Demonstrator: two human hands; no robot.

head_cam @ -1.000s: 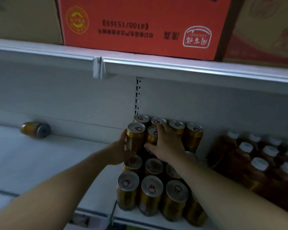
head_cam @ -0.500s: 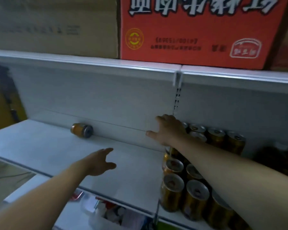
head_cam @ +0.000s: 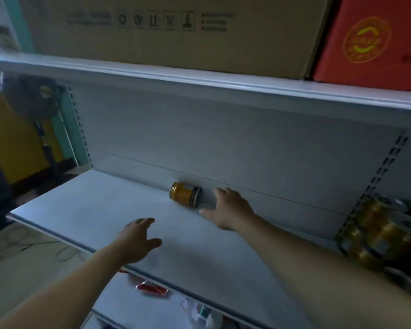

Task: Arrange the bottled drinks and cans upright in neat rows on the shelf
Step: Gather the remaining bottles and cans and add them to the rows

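One toppled can (head_cam: 185, 194), two empty hands

Grey shelf (head_cam: 100, 210): 1 can (head_cam: 185, 194) on side at back, upright cans (head_cam: 387, 233) at rt

Dim light falls on a grey metal back panel (head_cam: 223, 138) with slotted uprights. At ten o'clock a yellow wall (head_cam: 12, 136) stands behind a dark pedestal fan (head_cam: 31, 96). At eight o'clock, pale floor (head_cam: 22, 257) carries loose cables.

No wording can be read. The brown carton (head_cam: 166, 32) on the top shelf carries a row of boxed handling symbols beside blurred print lines. The red carton (head_cam: 370, 43) bears a round yellow emblem, its lettering illegible.
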